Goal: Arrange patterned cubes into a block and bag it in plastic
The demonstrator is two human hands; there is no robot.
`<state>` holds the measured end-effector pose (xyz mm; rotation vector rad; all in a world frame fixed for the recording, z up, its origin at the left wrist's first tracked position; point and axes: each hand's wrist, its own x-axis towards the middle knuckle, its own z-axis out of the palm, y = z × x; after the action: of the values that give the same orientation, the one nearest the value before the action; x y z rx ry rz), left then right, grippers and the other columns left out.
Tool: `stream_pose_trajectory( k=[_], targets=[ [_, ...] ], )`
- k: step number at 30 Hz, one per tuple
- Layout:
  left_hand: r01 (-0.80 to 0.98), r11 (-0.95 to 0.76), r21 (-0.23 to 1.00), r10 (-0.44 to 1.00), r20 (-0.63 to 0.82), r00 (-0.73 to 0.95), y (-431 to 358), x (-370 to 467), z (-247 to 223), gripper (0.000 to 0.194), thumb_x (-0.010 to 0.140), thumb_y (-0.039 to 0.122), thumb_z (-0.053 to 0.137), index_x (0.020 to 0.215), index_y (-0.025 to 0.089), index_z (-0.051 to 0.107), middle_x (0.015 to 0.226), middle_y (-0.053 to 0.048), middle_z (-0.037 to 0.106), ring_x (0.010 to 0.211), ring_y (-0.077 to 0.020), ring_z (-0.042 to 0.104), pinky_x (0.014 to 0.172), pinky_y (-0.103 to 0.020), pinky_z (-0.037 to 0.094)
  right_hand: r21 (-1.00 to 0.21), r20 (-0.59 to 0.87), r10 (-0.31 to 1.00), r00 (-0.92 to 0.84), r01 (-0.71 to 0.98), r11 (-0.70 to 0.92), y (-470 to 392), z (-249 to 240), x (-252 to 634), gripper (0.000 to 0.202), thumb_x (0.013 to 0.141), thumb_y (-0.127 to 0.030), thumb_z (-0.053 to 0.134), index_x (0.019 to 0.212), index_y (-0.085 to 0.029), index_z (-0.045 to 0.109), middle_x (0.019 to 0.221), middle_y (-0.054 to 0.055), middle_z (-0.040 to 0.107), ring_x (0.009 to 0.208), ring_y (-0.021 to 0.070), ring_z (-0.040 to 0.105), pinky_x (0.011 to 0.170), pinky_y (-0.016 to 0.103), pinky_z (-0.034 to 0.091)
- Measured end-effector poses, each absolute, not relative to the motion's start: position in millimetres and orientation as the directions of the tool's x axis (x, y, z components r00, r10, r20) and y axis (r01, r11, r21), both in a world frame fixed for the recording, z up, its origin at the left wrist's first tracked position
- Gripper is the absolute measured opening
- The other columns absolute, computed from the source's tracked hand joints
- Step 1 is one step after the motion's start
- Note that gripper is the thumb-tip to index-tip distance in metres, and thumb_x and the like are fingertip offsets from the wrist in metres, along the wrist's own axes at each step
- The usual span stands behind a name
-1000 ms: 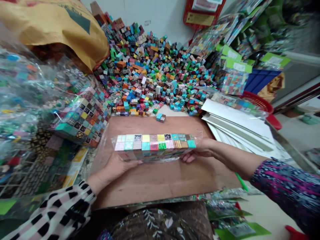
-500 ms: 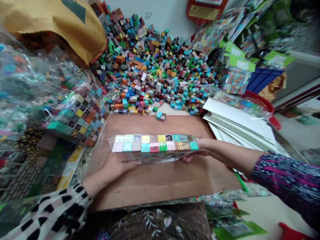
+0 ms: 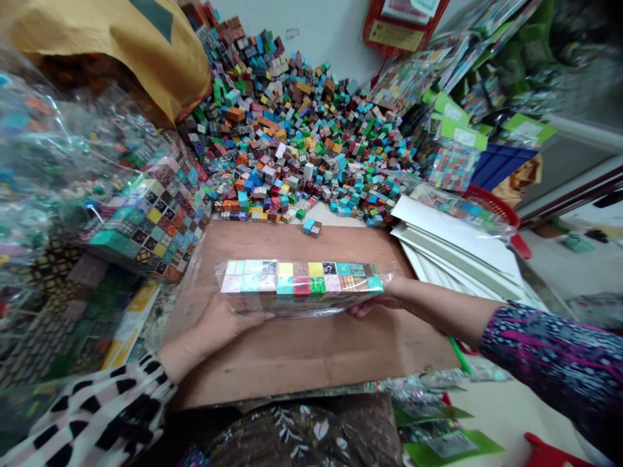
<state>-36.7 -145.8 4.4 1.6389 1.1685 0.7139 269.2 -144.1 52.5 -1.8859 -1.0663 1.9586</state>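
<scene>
A long block of small coloured cubes (image 3: 302,275), two rows deep on the top face, is wrapped in a clear plastic bag. It lies crosswise over a brown wooden board (image 3: 302,363). My left hand (image 3: 226,324) grips its left end, thumb along the near side. At the other end my right hand (image 3: 374,301) is closed round the near corner, its fingers partly under the plastic. Behind the block, a small joined pair of blue and brown cubes (image 3: 311,227) sits at the board's far edge.
A large heap of loose cubes (image 3: 292,143) rises against the wall. Bagged cube blocks (image 3: 150,214) stand at left, under a yellow sack (image 3: 117,45). White cards (image 3: 452,240) are stacked at right, near a red basket (image 3: 496,207) and a blue bin (image 3: 506,165).
Both hands keep their hold on the bagged block, which stays almost in place. The whole view has shifted slightly.
</scene>
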Motion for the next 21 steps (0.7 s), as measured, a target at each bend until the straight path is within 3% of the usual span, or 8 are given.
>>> stream_pose_trajectory(
  k=[7,15,21],
  targets=[
    [0.305,-0.039,0.952,0.934,-0.074,0.350,-149,-37,-7,0.025,0.065,0.042,0.078,0.078,0.021,0.077,0.093,-0.009,0.078,0.095,-0.0296,0.072,0.097,-0.044,0.053,-0.612,-0.784,0.603,-0.147,0.345,-0.712,-146,51,267,0.013,0.075,-0.008,0.057,0.072,-0.013,0.069,0.052,0.002,0.064,0.046,0.0098,0.060,0.052,0.019,0.054],
    [0.317,-0.034,0.948,0.913,-0.099,0.396,-148,-35,8,0.021,0.066,0.036,0.076,0.080,0.020,0.075,0.092,-0.008,0.078,0.094,-0.0291,0.072,0.096,-0.046,0.053,-0.626,-0.778,0.585,-0.229,0.364,-0.689,-139,34,279,0.012,0.072,-0.018,0.072,0.083,-0.016,0.072,0.061,0.003,0.070,0.056,0.0132,0.067,0.065,0.026,0.060],
    [0.262,-0.096,0.960,0.943,0.004,0.332,-150,-33,7,0.027,0.063,0.033,0.080,0.084,0.019,0.072,0.093,-0.009,0.077,0.097,-0.0296,0.071,0.098,-0.048,0.052,-0.740,-0.665,0.700,-0.261,0.355,-0.571,-145,24,288,0.012,0.075,-0.021,0.068,0.085,-0.016,0.071,0.060,0.005,0.069,0.058,0.0157,0.067,0.068,0.033,0.061]
  ],
)
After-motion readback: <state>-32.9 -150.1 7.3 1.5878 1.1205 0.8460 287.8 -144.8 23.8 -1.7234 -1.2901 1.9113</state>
